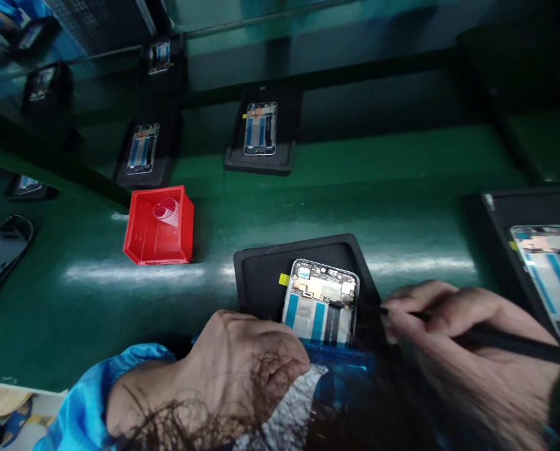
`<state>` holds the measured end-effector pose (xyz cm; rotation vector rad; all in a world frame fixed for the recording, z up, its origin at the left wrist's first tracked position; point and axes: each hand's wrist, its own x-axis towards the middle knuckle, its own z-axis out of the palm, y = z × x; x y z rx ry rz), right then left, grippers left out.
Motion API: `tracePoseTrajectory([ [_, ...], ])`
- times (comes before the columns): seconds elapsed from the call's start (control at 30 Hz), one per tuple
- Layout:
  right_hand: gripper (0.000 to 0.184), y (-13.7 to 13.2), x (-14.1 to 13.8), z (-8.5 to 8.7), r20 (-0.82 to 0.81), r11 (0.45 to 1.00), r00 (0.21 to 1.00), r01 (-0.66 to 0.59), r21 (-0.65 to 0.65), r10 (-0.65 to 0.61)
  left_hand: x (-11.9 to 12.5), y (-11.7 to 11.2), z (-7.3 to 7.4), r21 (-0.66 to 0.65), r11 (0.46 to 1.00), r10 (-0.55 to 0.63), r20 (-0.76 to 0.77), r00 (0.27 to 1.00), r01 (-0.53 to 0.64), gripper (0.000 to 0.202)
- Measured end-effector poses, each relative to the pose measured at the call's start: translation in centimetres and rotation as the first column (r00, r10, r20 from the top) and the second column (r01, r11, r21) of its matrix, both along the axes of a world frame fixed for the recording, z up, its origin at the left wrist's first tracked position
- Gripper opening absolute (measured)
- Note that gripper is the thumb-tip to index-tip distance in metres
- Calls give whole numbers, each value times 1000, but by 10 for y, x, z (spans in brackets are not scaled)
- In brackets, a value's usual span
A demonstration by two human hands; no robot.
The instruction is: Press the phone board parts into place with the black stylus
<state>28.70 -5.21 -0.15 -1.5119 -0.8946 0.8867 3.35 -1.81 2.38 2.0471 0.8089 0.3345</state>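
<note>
The bench (308, 207) is dark green. The bin (158, 227) is red. The trays (261, 275) are black. The phone (321, 302) shows blue strips, a copper-toned board and a yellow tab. The sleeve (80, 401) is bright blue. The tool (496, 338) is black.

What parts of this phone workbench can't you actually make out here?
Head view only:
- Lower end of the open phone: hidden by the left hand and hair.
- Tip of the dark tool in the right hand: lost against the black tray.
- Right-hand tray: cut off by the edge.
- Far phones: blurred.
</note>
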Motion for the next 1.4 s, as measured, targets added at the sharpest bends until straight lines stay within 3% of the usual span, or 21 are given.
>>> tracePoseTrajectory([
  [0.23, 30, 3, 7, -10, 1, 998, 999, -40, 39, 40, 1, -3, -3, 96, 995, 34, 50, 998, -38, 21],
  [0.57, 29, 4, 11, -5, 91, 991, 987, -133, 18, 130, 5, 3, 2, 128, 991, 34, 52, 998, -40, 24],
  [0.97, 28, -2, 7, -12, 109, 993, 989, -109, 52, 103, 2, 0, -2, 136, 988, 66, 64, 996, -74, 17],
  [1.4, 28, -5, 5, -12, 207, 987, 973, -126, 97, 104, 10, 4, 3, 216, 975, 37, 79, 996, -53, 35],
])
